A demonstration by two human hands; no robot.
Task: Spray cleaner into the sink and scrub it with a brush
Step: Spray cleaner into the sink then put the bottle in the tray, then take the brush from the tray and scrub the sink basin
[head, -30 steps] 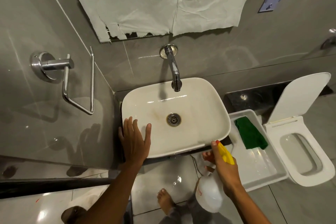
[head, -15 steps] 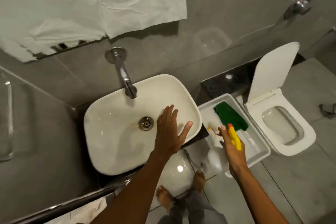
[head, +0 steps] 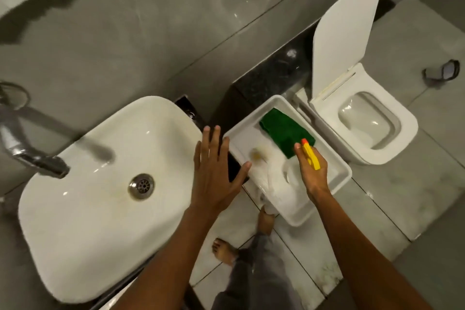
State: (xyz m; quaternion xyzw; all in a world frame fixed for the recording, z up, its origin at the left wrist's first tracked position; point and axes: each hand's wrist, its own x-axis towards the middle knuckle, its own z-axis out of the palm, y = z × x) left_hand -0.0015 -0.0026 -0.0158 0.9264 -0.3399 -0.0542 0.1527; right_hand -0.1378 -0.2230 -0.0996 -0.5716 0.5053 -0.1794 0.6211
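The right hand, wrapped around the spray bottle (nozzle pointing away), hangs over the white tray, rightward of the sink; the left hand, fingers spread, is nearer it.

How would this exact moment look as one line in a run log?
right hand: holds spray bottle over white tray | left hand: open, empty, sink edge | green cloth: in tray
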